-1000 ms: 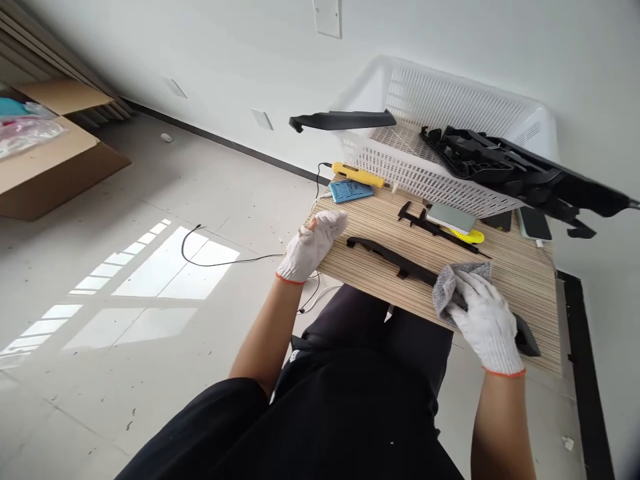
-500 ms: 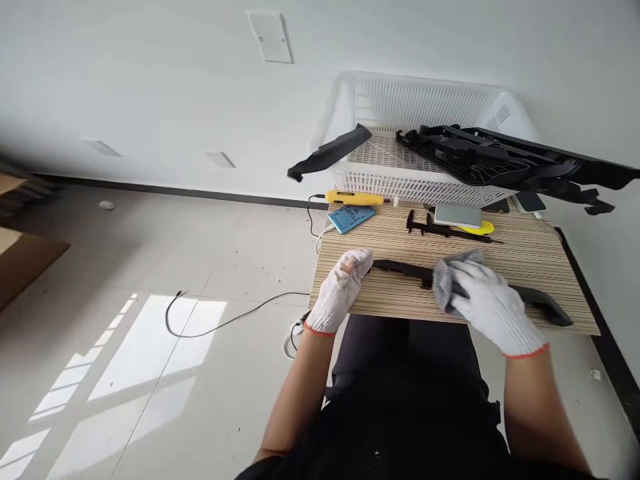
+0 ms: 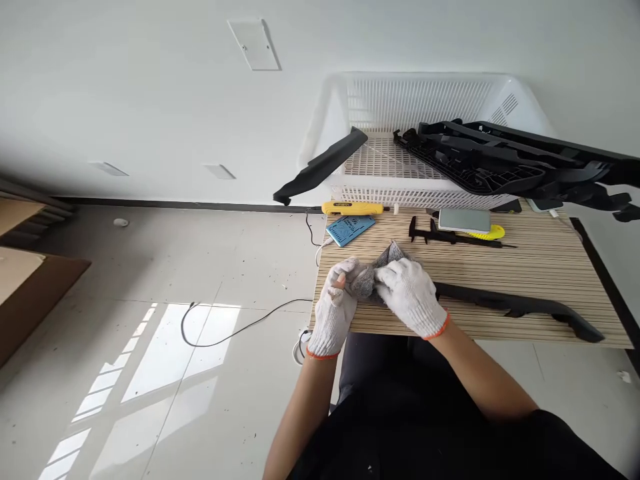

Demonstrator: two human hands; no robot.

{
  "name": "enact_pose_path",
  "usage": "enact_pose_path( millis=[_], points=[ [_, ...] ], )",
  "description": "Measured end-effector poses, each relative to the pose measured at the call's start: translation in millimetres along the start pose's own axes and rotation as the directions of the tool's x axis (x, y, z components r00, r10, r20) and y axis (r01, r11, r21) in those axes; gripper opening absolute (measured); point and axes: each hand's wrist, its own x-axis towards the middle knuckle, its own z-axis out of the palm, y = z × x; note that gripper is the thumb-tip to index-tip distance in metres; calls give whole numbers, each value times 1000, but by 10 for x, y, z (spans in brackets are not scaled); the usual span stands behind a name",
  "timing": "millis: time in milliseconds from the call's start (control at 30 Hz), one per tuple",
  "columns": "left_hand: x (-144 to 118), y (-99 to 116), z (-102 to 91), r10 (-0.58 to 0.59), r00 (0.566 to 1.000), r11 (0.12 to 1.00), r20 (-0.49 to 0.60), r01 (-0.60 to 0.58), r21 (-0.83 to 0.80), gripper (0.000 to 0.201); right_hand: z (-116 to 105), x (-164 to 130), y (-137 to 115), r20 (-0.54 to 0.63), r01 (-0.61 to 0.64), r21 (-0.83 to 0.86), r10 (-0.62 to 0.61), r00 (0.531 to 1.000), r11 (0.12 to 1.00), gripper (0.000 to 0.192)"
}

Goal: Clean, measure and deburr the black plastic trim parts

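Scene: a seated person in white knit gloves works at a small striped wooden table [image 3: 525, 267] set against a pale wall.
Left hand: the left hand [image 3: 334, 308] is curled at the table's near-left corner, its fingers closed about the end of a long black plastic trim strip [image 3: 510, 303].
Right hand: the right hand [image 3: 410, 297] is closed over a grey cloth [image 3: 373, 273], pressing it onto the strip just beside the left hand.
Where the strip lies: flat along the table's front edge, running from the hands out to the right, where its far end hooks downward.
How it looks: matt black, narrow, slightly bowed, with a small tab jutting from its lower edge near mid-length.
How it would handle: by appearance light and fairly stiff, though so long a piece would likely flex or swing if taken at one end; a hold near the middle, or one at each end, seems steadier.
The cloth: soft, bunched, folding around the strip.
Behind: black calipers [image 3: 450, 235], a grey phone [image 3: 464, 219] over a yellow object, a blue card [image 3: 350, 229] and a yellow tool [image 3: 350, 209].
At the wall: a white plastic basket [image 3: 350, 107] carrying large black moulded parts [image 3: 510, 163], with another black strip [image 3: 320, 167] jutting over its left rim.
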Motion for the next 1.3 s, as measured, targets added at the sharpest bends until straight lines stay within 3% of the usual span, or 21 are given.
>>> enact_pose_path(
  millis=[167,300,400,467,533,633,700,800,900,1133,1200,1300],
  points=[
    [-70,-151,173,74,987,983,-140,-48,179,46,56,-102,-23,-222,-112,130,139,965,985,10],
    [-177,-216,326,212,954,883,-210,-94,461,53,-217,-309,112,-382,63,332,73,921,941,13],
    [-260,-173,343,299,920,767,-254,-74,637,51,-556,-503,266,-537,197,249,-34,843,948,24],
    [-304,-113,332,350,907,663,-233,-65,745,50,-672,-553,332,-495,234,82,-164,853,969,36],
    [-326,-53,326,367,914,570,-174,-73,818,47,-621,-517,347,-307,238,-22,-233,923,971,46],
    [-314,1,342,339,939,475,-62,-114,873,42,-344,-375,306,-54,213,-23,-214,975,977,50],
    [-291,11,358,322,946,397,28,-162,904,40,-182,-290,270,-6,159,26,-159,987,987,43],
    [-267,8,369,324,937,305,126,-230,924,40,-114,-240,233,-10,37,81,-37,999,996,39],
    [-260,8,379,331,936,294,118,-221,930,40,-155,-263,207,-52,-16,89,21,998,996,43],
    [-263,18,449,286,952,275,110,-191,942,53,-105,-366,59,-190,52,53,-41,981,997,34],
    [-278,14,444,282,957,339,63,-161,927,57,-140,-388,58,-182,68,89,-51,982,994,38],
    [-308,-5,415,296,955,472,-3,-143,870,60,-294,-407,185,-24,80,193,-77,997,978,46]
  ],
)
